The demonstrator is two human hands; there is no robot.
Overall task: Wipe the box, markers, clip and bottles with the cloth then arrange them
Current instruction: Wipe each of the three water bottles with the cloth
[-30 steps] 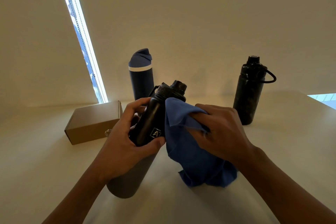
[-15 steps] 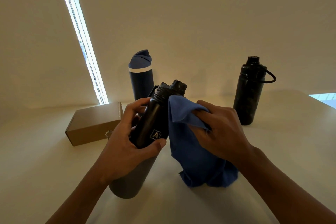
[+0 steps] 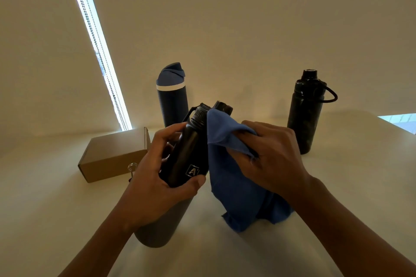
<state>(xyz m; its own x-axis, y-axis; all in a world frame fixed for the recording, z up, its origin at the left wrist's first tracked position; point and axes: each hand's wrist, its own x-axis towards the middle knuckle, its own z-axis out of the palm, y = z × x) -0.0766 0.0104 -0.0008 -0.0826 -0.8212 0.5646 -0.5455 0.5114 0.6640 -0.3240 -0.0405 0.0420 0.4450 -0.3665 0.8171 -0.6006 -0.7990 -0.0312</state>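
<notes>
Grip by left hand (image 3: 157,177) curls round rigid, likely slippery black metal bottle (image 3: 191,153) mid-body; right hand (image 3: 272,159) beside it pinches soft blue cloth (image 3: 234,184).

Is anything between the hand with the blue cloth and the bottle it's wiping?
Nothing but the cloth itself. The right hand presses it against the black bottle, which the left hand holds tilted. The box sits off to the left.
</notes>
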